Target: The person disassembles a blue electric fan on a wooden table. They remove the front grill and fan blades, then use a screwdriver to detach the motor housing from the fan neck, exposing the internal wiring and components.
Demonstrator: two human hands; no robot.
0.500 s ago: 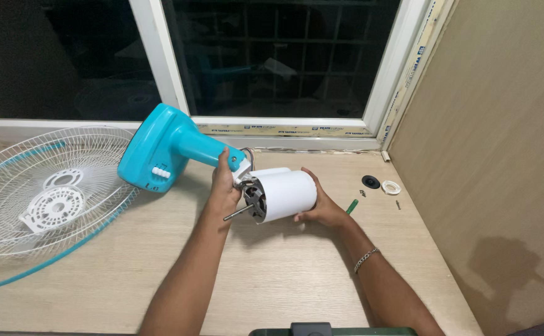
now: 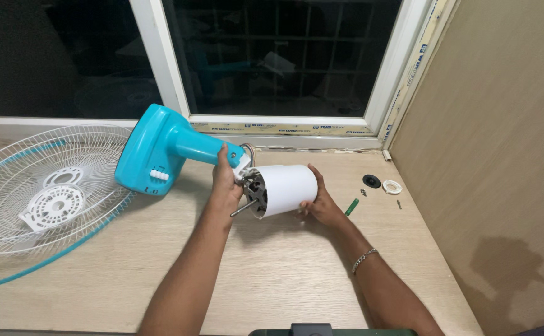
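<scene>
Nearest, at the tabletop's near edge, a dark green thing [image 2: 312, 330] just shows; what it is cannot be told. Past it, mid-table, both hands work on a fan lying on its side. The right hand [image 2: 322, 202] is wrapped on the white motor cover [image 2: 287, 188], fingers curled over its far side and thumb beneath, closed firmly on it. The left hand [image 2: 225, 180] is clamped on the fan's neck [image 2: 207, 148], where the teal stand meets the motor, thumb up by the joint. A bare shaft [image 2: 242, 209] pokes out of the motor's open end, toward the near edge.

To handle this well, I judge the left hand should pin the neck steady while the right keeps the cover square to the shaft, since any tilt would likely make it bind on the motor inside.

Right of the hands lie a green screwdriver [image 2: 351, 207], small screws [image 2: 399, 203], a black cap [image 2: 371, 181] and a white ring [image 2: 392, 186], near the right edge. The teal base [image 2: 151, 152] tilts up toward the far edge by the window. A white grille [image 2: 42, 186] fills the left side.
</scene>
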